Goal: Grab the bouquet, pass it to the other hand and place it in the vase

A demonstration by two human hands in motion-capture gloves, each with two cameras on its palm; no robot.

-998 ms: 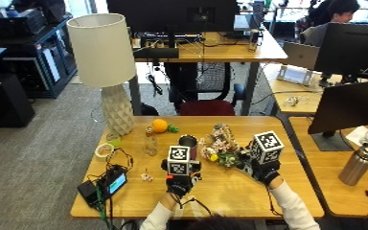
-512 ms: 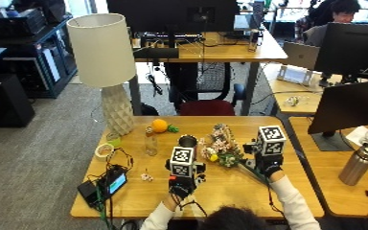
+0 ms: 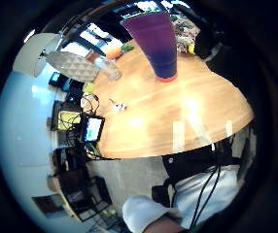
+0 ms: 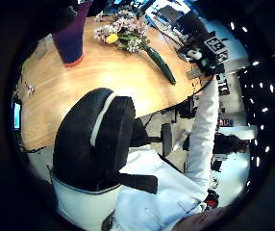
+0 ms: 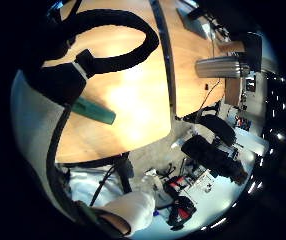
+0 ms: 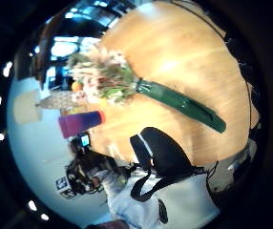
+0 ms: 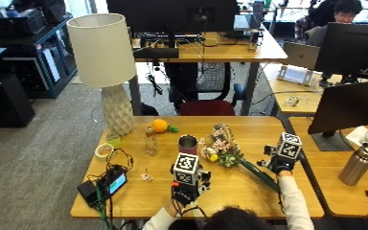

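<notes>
We see an orange [image 7: 160, 125] and lamp [image 7: 107, 67] at the table's [image 7: 139, 201] far left; the bouquet [image 7: 225, 151], pale blooms on a green stem, lies beside the vase [image 7: 188, 143]. Whether either hand's [image 7: 185, 189] [image 7: 280, 165] fingers are spread or curled, we cannot tell.

Both my hands wore black gloves: the left hand [image 7: 185, 190] and the right hand [image 7: 278, 167]. White long sleeves [image 7: 294, 201] covered my arms down to the wrists. In the left thumb-side palm view, a black gloved finger [image 4: 95, 139] carried a pale stripe along its length.
</notes>
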